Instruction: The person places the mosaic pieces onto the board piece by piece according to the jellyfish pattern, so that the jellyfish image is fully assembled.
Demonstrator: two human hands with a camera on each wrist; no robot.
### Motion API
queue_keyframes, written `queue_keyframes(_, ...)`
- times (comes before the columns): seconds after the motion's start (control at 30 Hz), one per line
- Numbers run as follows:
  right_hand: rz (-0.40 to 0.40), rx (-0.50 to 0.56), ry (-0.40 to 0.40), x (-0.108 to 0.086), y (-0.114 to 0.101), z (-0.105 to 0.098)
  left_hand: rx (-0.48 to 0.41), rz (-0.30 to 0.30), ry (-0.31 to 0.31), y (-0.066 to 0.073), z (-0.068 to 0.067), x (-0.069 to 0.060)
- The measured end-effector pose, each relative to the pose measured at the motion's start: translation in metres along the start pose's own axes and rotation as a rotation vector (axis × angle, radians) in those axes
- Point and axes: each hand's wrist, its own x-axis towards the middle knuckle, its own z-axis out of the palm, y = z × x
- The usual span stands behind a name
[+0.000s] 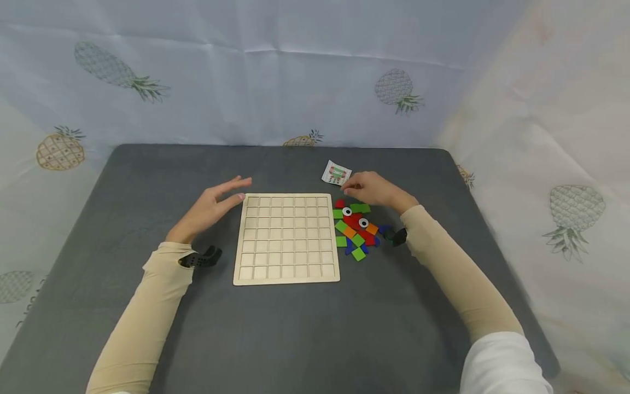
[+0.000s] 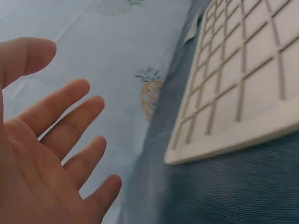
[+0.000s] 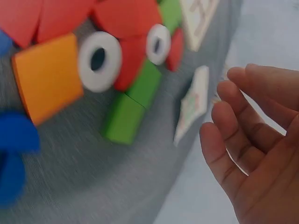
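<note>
A pale wooden board [image 1: 287,241] with a grid of square recesses lies on the table, its cells bare. My left hand [image 1: 209,210] is by its upper left corner, fingers extended and holding nothing; the left wrist view shows the palm and spread fingers. My right hand [image 1: 376,189] hovers beside a small printed card [image 1: 337,173], its fingers loosely bent around nothing in the right wrist view. Below that hand, coloured pieces lie against the board's right edge: red, green [image 1: 359,254], blue, an orange square [image 3: 49,77] and two white rings [image 3: 99,61] with dark centres.
The dark grey table [image 1: 295,339] has rounded corners. Pale cloth [image 1: 275,82] printed with pineapples hangs behind it and at the sides. A black strap [image 1: 200,258] sits on my left wrist, and a dark device [image 1: 395,236] is under my right wrist.
</note>
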Motion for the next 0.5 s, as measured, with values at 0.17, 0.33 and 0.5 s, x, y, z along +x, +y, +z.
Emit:
queue_keyframes(0.17,-0.010,-0.017,-0.013,0.009,0.005,0.019,0.080,-0.057,-0.057,-0.019,0.010,-0.006)
queue_keyframes(0.33,0.021,-0.016,-0.031,0.012,0.007,0.031,0.257,-0.071,-0.192,-0.026,0.015,-0.012)
queue_keyframes(0.5,0.054,-0.052,-0.025,0.015,0.010,0.036,0.338,-0.048,-0.287,-0.031,0.016,-0.014)
